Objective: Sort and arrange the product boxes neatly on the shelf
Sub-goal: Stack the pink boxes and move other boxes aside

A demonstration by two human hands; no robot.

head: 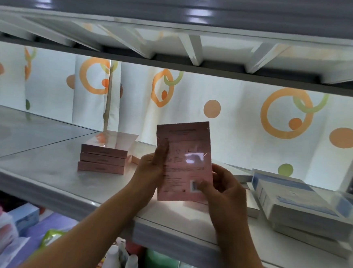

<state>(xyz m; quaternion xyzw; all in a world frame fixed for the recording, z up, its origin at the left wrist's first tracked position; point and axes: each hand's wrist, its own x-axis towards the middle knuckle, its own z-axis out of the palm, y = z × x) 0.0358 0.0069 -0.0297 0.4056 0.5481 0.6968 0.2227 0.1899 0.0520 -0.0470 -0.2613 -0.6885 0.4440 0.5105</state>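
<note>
Both hands were on one flat pink box (185, 162), held upright over the shelf (42, 161) with its printed back toward the camera. Left hand (150, 170) gripped the left edge, thumb laid up the face. Right hand (224, 184) pinched the lower right corner, thumb just beside the barcode patch. Neither was free.

Key relation: the pink stack (104, 158), three matching boxes lying flat, sat to the left of the held box and a bit further back, well inside the shelf. Left hand was the nearer one. The held box's long axis ran vertical, tilted slightly left at the top; the stacked ones lay flat with spines facing out. My read: it needed tipping flat and turning to match before going on top, with the move going left and back.

Materials: the box was thin card under glossy film, with a bright glare patch mid-face, so probably slick under the fingers. Sharp rectangular edges, slim profile. The shelf surface was smooth and reflective white, mirroring the stack. The stack edges were roughly flush.

To the right, white-and-blue boxes (299, 198) lay piled askew near the front edge, thicker and bulkier, not squared up. They looked like a separate sort group, not yet tidied.

Behind the shelf hung a curtain (227, 95) with orange and green circles. Lower shelf items were blurred; couldn't identify them.
</note>
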